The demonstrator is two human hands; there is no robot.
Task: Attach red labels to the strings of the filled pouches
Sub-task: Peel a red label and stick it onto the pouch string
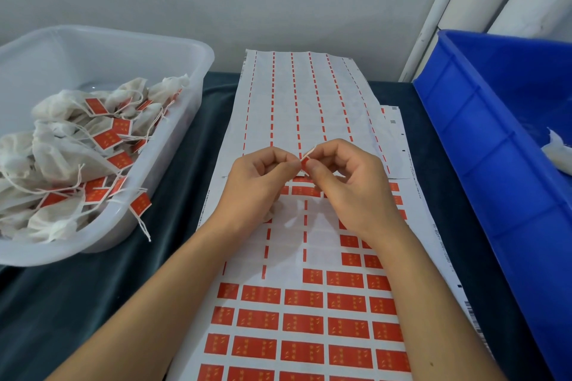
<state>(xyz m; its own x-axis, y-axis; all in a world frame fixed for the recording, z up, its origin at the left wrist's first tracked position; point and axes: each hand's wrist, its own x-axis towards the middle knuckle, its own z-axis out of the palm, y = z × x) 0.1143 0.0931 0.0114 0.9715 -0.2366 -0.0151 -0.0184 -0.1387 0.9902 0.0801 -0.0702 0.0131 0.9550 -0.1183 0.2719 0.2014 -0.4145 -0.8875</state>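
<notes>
My left hand (263, 176) and my right hand (343, 182) meet over the label sheets, fingertips together. Between them they pinch a small red label (305, 161) folded round a white string (309, 152). A white pouch (272, 210) shows partly under my left hand, mostly hidden. The sheet of red labels (303, 325) lies below my hands, with several rows peeled off. A peeled backing sheet (297, 108) with thin red strips lies beyond.
A clear plastic tub (173, 49) at left holds several labelled white pouches (77, 145). A blue crate (501, 145) at right holds a white pouch (557, 151) at its edge. Dark cloth (93, 288) covers the table. A grey wall stands behind.
</notes>
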